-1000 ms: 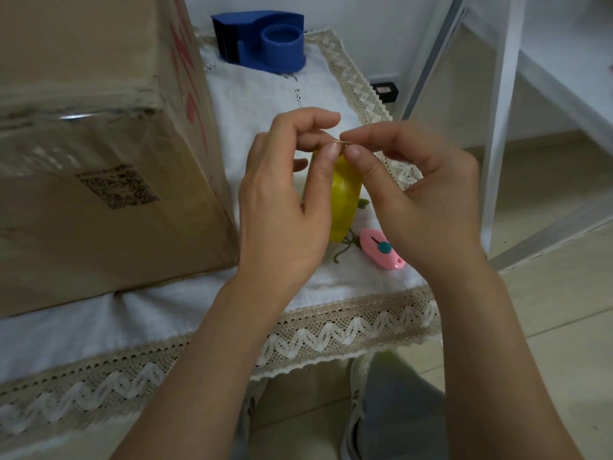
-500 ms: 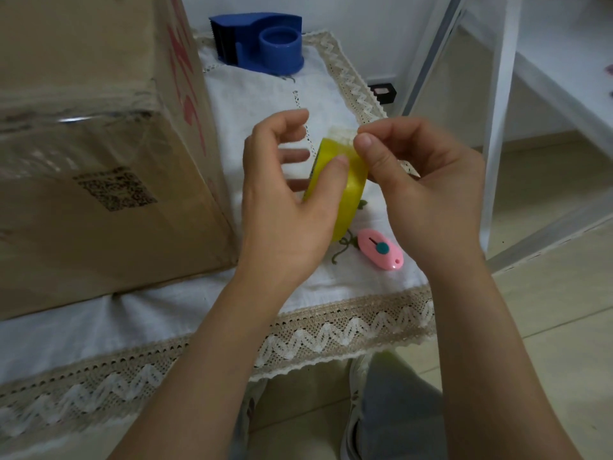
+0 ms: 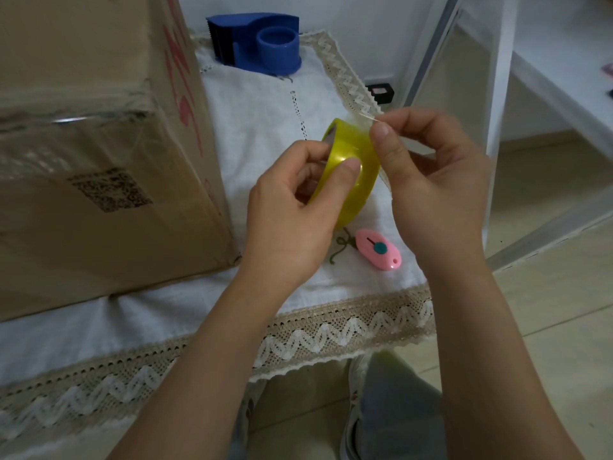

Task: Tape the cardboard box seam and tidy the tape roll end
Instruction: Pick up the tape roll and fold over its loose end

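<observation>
Hands both closed — left hand (image 3: 292,210) grips tape roll (image 3: 356,174), right hand (image 3: 438,180) pinches its loose end.

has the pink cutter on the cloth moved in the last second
No. The pink cutter lies at the same spot beside the green embroidered stem on the tablecloth.

Bare forearms, grey trousers (image 3: 401,413) and white shoes (image 3: 352,423).

A white lace-edged cloth (image 3: 258,104) covers the worktop. On it: a cardboard box (image 3: 93,154) at left, a blue tape dispenser (image 3: 258,44) far, a pink cutter (image 3: 378,249) near right.
</observation>
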